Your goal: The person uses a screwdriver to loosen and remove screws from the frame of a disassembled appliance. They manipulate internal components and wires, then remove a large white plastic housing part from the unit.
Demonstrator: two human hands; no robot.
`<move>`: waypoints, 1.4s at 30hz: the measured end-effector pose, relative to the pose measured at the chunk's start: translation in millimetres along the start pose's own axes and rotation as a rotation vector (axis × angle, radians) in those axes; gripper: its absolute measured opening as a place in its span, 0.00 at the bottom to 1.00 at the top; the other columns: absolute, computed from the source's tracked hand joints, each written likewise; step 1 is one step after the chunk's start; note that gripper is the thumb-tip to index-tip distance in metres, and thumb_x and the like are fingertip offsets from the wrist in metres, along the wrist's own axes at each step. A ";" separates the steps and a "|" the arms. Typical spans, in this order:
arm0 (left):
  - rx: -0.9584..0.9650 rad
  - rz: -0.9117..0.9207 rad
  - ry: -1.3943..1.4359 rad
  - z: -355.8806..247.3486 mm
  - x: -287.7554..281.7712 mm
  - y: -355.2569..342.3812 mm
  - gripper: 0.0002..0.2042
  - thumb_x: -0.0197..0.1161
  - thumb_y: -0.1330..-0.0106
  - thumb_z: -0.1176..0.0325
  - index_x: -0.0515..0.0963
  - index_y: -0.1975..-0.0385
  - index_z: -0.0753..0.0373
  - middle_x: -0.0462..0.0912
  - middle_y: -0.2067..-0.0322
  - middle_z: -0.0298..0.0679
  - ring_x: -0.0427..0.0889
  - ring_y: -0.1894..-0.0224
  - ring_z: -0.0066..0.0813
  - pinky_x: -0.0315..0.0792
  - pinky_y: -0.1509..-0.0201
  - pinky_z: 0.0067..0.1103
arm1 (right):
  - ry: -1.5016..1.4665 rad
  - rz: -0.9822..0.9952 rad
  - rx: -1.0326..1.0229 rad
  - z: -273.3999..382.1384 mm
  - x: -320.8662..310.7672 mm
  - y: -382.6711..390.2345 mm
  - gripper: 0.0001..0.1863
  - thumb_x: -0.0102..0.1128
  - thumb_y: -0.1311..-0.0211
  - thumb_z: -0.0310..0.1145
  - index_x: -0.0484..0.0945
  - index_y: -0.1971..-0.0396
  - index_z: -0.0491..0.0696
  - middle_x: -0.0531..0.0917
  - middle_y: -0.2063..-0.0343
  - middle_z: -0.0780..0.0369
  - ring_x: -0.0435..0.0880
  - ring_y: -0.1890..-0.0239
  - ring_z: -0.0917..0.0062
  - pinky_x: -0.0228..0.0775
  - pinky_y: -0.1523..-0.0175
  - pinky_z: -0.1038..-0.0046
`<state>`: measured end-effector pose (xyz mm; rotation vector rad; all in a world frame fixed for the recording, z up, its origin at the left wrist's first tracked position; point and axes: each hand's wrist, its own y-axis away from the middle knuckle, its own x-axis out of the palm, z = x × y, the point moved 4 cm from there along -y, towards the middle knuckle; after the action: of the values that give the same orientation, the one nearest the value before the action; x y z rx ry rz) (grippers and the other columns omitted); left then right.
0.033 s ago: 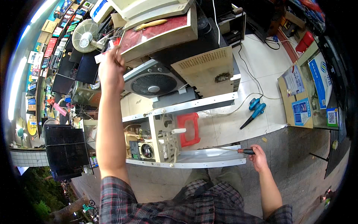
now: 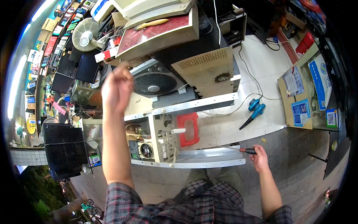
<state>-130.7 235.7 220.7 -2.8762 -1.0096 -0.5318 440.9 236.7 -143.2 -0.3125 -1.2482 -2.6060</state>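
My right hand point(image 2: 259, 158) is closed round the black and red handle of a screwdriver point(image 2: 249, 151). Its thin shaft points left across the near side of an opened appliance with a white metal frame point(image 2: 209, 162). Inside that frame, to the left, are a small round fan point(image 2: 146, 150), some wiring and a beige slotted panel point(image 2: 158, 138). My left hand point(image 2: 118, 87) is raised near the front corner of a red-topped desk point(image 2: 156, 35), blurred by motion. Its fingers look curled together, and I cannot make out what is in them.
A grey box fan point(image 2: 153, 83) and a beige perforated panel point(image 2: 205, 71) stand beyond the frame. A red plastic stool point(image 2: 188, 129) shows through it. On the tiled floor at right lies a blue blower point(image 2: 254, 112) with its cord. A glass-fronted cabinet point(image 2: 298, 97) stands far right.
My left hand has come down and slightly right, away from the red-and-white box on the desk's left edge. My right hand has shifted slightly right with the screwdriver.
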 end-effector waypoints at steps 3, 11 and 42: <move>-0.283 -0.082 0.361 53.3 -10.0 93.6 0.19 0.52 0.30 0.79 0.65 0.41 0.78 0.78 0.52 0.51 0.81 0.50 0.35 0.80 0.44 0.23 | -0.071 0.029 -0.048 14.8 -6.8 -0.2 0.10 0.53 0.26 0.37 0.75 0.54 0.47 0.78 0.65 0.65 0.75 0.74 0.80 0.65 0.71 0.79; -0.558 -0.178 0.379 149.6 -28.6 208.4 0.25 0.55 0.24 0.65 0.62 0.34 0.73 0.84 0.69 0.37 0.83 0.72 0.19 0.78 0.71 0.12 | -0.013 0.205 -0.017 75.8 16.8 6.4 0.13 0.54 0.25 0.41 0.75 0.54 0.47 0.78 0.64 0.64 0.75 0.73 0.79 0.63 0.72 0.77; -0.484 -0.072 0.389 188.2 -21.9 208.7 0.26 0.49 0.24 0.71 0.54 0.29 0.72 0.66 0.35 0.63 0.71 0.33 0.51 0.75 0.33 0.33 | 0.205 0.430 -0.330 160.3 138.9 79.7 0.15 0.45 0.20 0.40 0.73 0.53 0.44 0.78 0.56 0.60 0.72 0.71 0.85 0.62 0.69 0.82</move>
<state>38.7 87.9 50.8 -2.9269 -1.0315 -1.4543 347.3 297.6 54.0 -0.3194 -0.6006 -2.3807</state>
